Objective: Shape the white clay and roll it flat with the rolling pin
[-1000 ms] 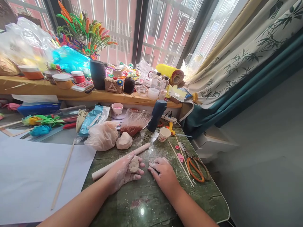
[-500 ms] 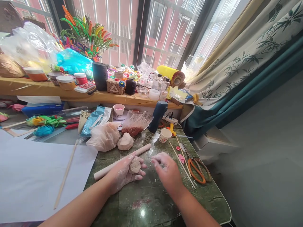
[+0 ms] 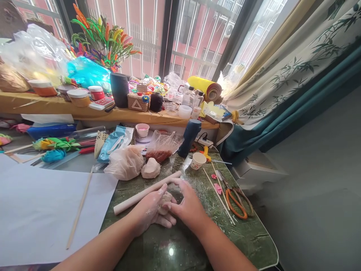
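A pale lump of clay [image 3: 166,202] rests in my left hand [image 3: 148,210], whose palm faces up and whose fingers cup it from below. My right hand [image 3: 189,203] comes at it from the right, thumb against the clay and index finger arched over its far side. White dusty residue coats the fingers of both hands. Just beyond my left hand lies a pale rolling pin [image 3: 146,192], slanting across the dark green tabletop [image 3: 158,248]. Past it sits a bigger chunk of clay [image 3: 150,168].
A paper cup [image 3: 198,161], thin sticks [image 3: 217,192] and orange-handled scissors [image 3: 237,203] lie on the right. White paper [image 3: 45,210] covers the left. Behind are a plastic bag [image 3: 124,163], a reddish-brown bag [image 3: 160,150], a dark blue bottle [image 3: 189,138] and a yellow glue gun [image 3: 207,153].
My right hand has moved left, from beside the clay onto it, and its thumb now meets the lump. My left hand still cradles the clay in nearly the same place.
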Motion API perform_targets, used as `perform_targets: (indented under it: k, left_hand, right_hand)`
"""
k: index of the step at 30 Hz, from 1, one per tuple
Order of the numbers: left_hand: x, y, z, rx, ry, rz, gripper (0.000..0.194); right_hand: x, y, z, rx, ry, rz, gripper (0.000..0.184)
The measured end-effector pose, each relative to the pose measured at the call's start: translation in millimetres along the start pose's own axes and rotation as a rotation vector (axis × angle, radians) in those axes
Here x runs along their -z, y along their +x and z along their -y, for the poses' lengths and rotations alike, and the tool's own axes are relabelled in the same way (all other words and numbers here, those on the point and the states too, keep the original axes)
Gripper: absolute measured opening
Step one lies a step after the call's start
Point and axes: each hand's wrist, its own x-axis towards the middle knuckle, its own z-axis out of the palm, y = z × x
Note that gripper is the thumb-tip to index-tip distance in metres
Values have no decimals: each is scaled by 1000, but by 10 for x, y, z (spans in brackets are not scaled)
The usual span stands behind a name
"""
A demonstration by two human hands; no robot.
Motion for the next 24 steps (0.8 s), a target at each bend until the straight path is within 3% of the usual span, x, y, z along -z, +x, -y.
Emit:
perform_targets:
  k: [2, 5, 9, 13, 18, 24]
  left_hand:
    - [-21, 11, 0, -14, 80, -39, 66]
    - [-45, 9, 7, -61, 139, -40, 63]
    - [-8, -1, 5, -142, 74, -38, 47]
    - [114, 10, -39, -171, -5, -2, 46]
    - [175, 23, -82, -136, -92, -88, 48]
    - [125, 57, -67, -148, -126, -115, 46]
  right_hand:
    - [22, 62, 76, 24, 7, 119, 39]
    - [56, 130, 181, 37, -34, 138, 22]
    - [237, 178, 98, 63, -4, 149, 27]
    - [428, 150, -253, 11, -147, -19, 21]
    - [306, -20, -548, 61, -288, 11, 24]
    - [209, -157, -590, 155, -353, 45, 21]
